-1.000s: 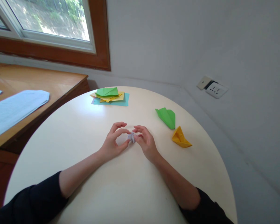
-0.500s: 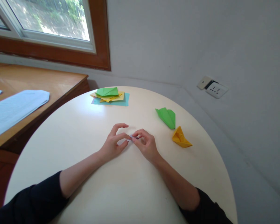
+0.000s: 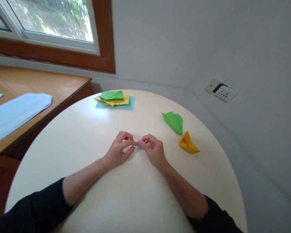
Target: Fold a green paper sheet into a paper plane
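Observation:
Between my two hands is a small piece of folded pale-lilac paper [image 3: 139, 145], low over the middle of the white round table [image 3: 126, 194]. My left hand [image 3: 120, 148] pinches its left edge with thumb and index finger, the other fingers curled above. The paper's right side sits in the closed fingertips of my right hand [image 3: 153, 149]. My fingers cover much of it, so its full folded shape is hidden. Right of my right hand lie a yellow folded paper boat [image 3: 188, 143] and a green folded paper piece [image 3: 174, 122].
At the table's far edge lies a stack of coloured paper [image 3: 129, 104], with a green folded piece [image 3: 111, 95] on top. A wooden desk [image 3: 63, 82] at left bears white printed sheets [image 3: 19, 111]. The wall with a socket [image 3: 225, 93] borders the table's right side.
The lilac paper has turned so that more of its face shows between my hands. The raised index finger of my left hand has curled down; my right hand has shifted slightly right.

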Action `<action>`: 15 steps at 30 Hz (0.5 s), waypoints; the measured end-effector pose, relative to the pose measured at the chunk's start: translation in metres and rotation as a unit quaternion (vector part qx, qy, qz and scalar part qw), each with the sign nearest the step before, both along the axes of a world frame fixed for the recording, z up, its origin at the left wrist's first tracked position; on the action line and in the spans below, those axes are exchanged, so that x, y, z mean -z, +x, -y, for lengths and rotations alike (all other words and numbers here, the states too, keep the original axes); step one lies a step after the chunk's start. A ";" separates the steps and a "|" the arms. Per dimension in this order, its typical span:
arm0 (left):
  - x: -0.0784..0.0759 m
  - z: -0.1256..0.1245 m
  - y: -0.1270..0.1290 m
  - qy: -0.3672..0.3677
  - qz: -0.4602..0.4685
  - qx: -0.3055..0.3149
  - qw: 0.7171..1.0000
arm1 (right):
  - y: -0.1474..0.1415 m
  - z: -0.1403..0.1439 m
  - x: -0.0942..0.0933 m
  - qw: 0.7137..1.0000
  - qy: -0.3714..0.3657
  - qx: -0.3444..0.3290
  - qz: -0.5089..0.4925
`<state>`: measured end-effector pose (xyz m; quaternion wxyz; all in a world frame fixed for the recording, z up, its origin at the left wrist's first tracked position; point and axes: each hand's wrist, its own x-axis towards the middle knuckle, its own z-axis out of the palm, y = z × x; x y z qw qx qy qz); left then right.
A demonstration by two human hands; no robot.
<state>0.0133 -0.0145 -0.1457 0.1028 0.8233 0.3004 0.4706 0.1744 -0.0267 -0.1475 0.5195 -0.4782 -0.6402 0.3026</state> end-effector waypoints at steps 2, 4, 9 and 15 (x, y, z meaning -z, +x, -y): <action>-0.001 0.000 0.000 0.001 0.001 0.014 1.000 | 0.001 -0.001 0.002 1.000 -0.017 -0.001 -0.018; -0.002 0.000 0.000 -0.008 -0.002 0.024 1.000 | 0.001 -0.003 0.005 0.999 -0.032 -0.001 -0.035; -0.002 0.000 0.000 -0.023 -0.017 0.036 0.999 | 0.003 -0.006 0.009 0.994 -0.068 -0.002 -0.084; -0.002 0.000 -0.001 -0.013 -0.039 0.050 0.998 | 0.002 -0.008 0.008 0.985 -0.102 -0.003 -0.141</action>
